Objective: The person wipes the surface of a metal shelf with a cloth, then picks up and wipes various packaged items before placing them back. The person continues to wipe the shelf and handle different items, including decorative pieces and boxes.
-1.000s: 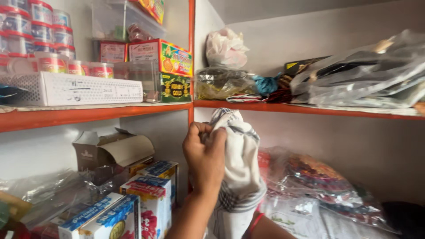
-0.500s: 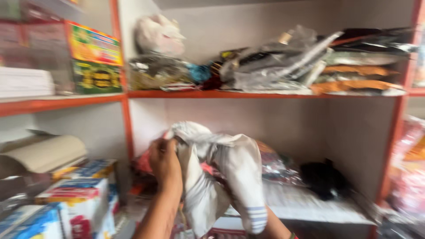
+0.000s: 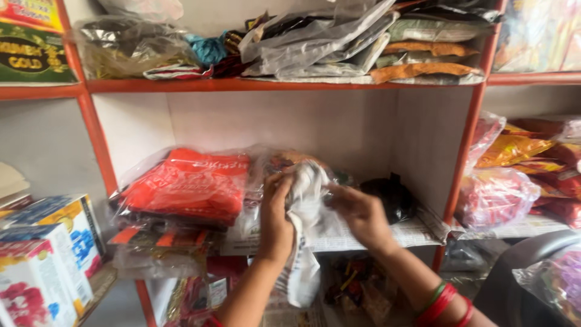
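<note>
While your view has moved down and to the right since half a second ago, the middle shelf [image 3: 375, 239] now fills the centre of the frame, and the upper shelf [image 3: 284, 85] with its grey and orange packets [image 3: 375, 45] sits along the top edge. You hold the white cloth [image 3: 305, 230] in front of the middle shelf, in the lower centre of the frame. Before, it was spread wide and lifted higher; now it hangs bunched and narrow, with its striped end toward the bottom edge.

Your left hand [image 3: 275, 218] is closed around the cloth on its left side, fingers wrapped in the fabric. Your right hand [image 3: 360, 212] pinches the cloth from the right, near its top, and red and green bangles [image 3: 442, 303] show on that wrist at the lower right.

Behind the cloth, left of centre, lies a red packet in clear plastic [image 3: 190, 181]. A black bag [image 3: 393, 197] rests just right of your right hand, on the newspaper lining. Coloured boxes [image 3: 48, 248] stand at the lower left, and red and yellow packets [image 3: 514, 169] fill the right edge.
</note>
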